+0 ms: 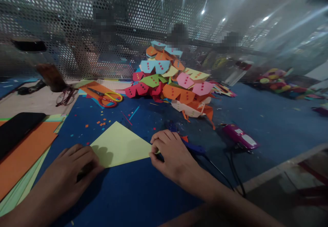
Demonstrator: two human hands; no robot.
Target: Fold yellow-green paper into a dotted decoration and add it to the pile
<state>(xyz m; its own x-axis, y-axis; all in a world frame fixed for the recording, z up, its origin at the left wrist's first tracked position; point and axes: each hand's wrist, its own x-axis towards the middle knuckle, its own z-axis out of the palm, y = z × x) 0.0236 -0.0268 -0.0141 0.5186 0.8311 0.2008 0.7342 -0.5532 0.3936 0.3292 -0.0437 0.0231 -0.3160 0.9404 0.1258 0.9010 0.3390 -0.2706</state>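
A pale yellow sheet of paper (pixel 123 145), folded into a triangle, lies on the blue tabletop with its point facing away from me. My right hand (pixel 170 153) pinches its right corner between thumb and fingers. At the opposite end, my left hand (pixel 78 167) is curled over the left corner, fingers bent against the thumb and casting a shadow on the paper. That corner is hidden beneath the hand. Just beyond my right hand lies a blue tool with a cord (pixel 196 147), probably a glue gun, partly covered by the hand.
Behind the sheet rises a heap of folded paper figures (pixel 166 80). Scissors (pixel 109 98) rest among paper scraps. On the left are a black phone (pixel 20 131), orange paper (pixel 30 151), eyeglasses (pixel 65 97) and a jar of dark liquid (pixel 51 76). A purple corded device (pixel 241 137) lies right.
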